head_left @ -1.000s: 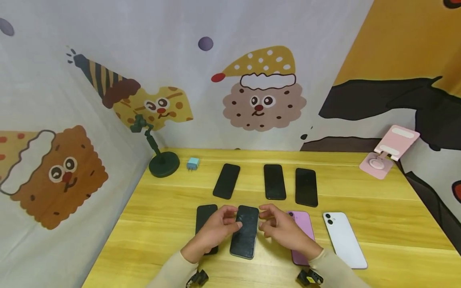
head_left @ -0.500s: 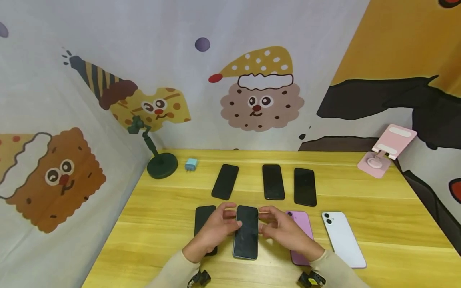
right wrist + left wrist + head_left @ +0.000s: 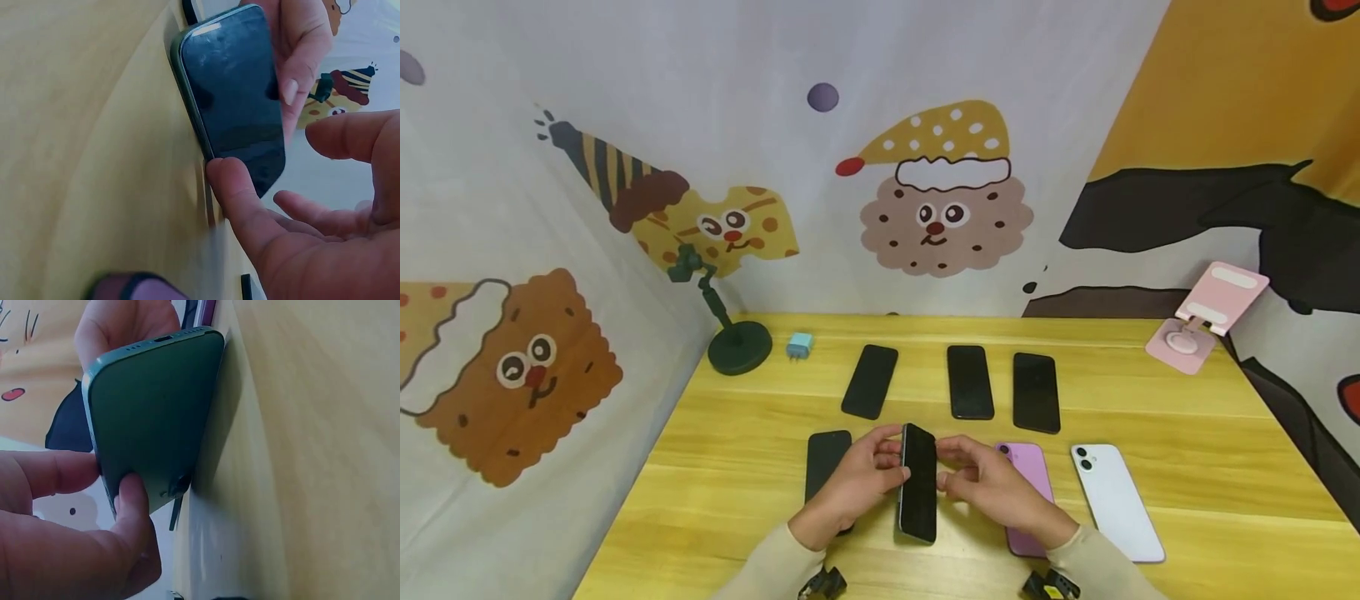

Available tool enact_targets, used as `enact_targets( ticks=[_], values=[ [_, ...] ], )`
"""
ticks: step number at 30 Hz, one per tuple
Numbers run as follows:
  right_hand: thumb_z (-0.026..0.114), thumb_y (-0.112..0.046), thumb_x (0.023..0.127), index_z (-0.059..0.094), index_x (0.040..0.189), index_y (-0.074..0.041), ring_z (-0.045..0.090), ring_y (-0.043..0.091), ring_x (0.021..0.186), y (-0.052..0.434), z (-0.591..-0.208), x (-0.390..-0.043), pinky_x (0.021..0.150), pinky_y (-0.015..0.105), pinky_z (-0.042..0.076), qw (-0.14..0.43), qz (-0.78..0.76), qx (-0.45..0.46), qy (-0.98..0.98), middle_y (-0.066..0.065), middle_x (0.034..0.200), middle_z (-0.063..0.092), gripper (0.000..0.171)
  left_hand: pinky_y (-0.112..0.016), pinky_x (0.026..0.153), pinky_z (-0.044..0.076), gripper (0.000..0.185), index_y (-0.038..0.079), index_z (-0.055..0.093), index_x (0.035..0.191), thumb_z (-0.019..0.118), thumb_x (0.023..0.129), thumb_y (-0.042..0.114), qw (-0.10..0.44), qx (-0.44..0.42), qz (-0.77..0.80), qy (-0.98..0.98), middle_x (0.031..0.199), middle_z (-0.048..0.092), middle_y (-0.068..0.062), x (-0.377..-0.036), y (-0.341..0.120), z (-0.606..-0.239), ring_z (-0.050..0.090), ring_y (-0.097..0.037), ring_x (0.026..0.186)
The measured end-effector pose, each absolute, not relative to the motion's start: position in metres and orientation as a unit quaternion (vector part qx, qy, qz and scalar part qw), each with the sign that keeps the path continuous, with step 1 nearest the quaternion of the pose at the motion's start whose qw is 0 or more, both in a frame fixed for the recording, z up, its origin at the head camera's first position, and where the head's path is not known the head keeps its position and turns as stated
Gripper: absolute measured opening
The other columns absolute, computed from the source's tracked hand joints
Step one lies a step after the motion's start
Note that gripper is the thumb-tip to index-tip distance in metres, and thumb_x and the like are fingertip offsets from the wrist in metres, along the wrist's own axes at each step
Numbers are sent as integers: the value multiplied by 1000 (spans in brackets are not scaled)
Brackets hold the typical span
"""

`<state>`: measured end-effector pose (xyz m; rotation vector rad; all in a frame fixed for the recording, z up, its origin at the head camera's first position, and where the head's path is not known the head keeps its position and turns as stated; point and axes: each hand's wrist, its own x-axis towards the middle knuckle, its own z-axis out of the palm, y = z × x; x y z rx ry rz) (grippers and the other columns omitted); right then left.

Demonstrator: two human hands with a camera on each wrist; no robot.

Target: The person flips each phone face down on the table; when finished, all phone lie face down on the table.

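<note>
The phone [image 3: 919, 492] had tipped up at lower centre, your left hand [image 3: 861, 477] pinching it, right hand [image 3: 992, 483] spread, lifting seemingly unfinished.

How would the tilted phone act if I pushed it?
The tilted phone is probably stiff: its flat shape looks unbent. Its shiny screen might feel slippery. It leans, so it could flop flat without the left hand.

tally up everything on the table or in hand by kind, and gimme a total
phones: 7
stands: 2
charger: 1
total: 10
</note>
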<state>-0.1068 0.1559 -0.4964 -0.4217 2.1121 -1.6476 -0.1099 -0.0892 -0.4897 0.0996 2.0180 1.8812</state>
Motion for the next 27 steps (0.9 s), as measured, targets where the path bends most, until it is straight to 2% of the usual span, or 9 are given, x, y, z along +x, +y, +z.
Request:
enact_targets(
  ticks=[5, 10, 13, 20, 27],
  values=[
    [66, -16, 104, 46, 153, 5, 72, 35, 114, 158, -494, -104, 88, 33, 63, 215, -586, -162, 765, 36, 152, 50, 57, -28, 82, 58, 65, 9, 47, 157, 72, 98, 1, 223, 51, 695, 682, 132, 58, -20, -110, -86, -490, 64, -20, 104],
    [67, -17, 104, 46, 154, 7, 73, 34, 113, 158, -492, -104, 86, 36, 64, 221, -594, -155, 758, 34, 150, 54, 59, -44, 87, 64, 67, 22, 38, 163, 66, 105, 7, 287, 68, 721, 628, 154, 46, -24, -108, -84, -489, 66, -34, 124],
    [65, -19, 106, 45, 154, 9, 73, 34, 113, 157, -492, -105, 85, 37, 64, 228, -598, -148, 754, 32, 146, 58, 59, -47, 88, 64, 67, 26, 35, 165, 64, 106, 10, 301, 79, 722, 618, 161, 41, -25, -107, -82, -490, 66, -38, 126],
    [62, -26, 109, 46, 154, 6, 73, 30, 111, 155, -492, -105, 84, 40, 65, 236, -610, -126, 746, 25, 135, 67, 57, -53, 88, 63, 68, 33, 36, 165, 63, 107, 10, 309, 77, 716, 621, 162, 43, -22, -105, -73, -493, 69, -32, 120],
    [62, -25, 109, 38, 157, 5, 75, 32, 107, 155, -489, -102, 81, 46, 66, 243, -626, -117, 731, 32, 136, 65, 62, -52, 88, 64, 71, 39, 42, 161, 66, 104, 4, 314, 75, 704, 633, 154, 47, -16, -103, -68, -493, 66, -25, 118]
  ],
)
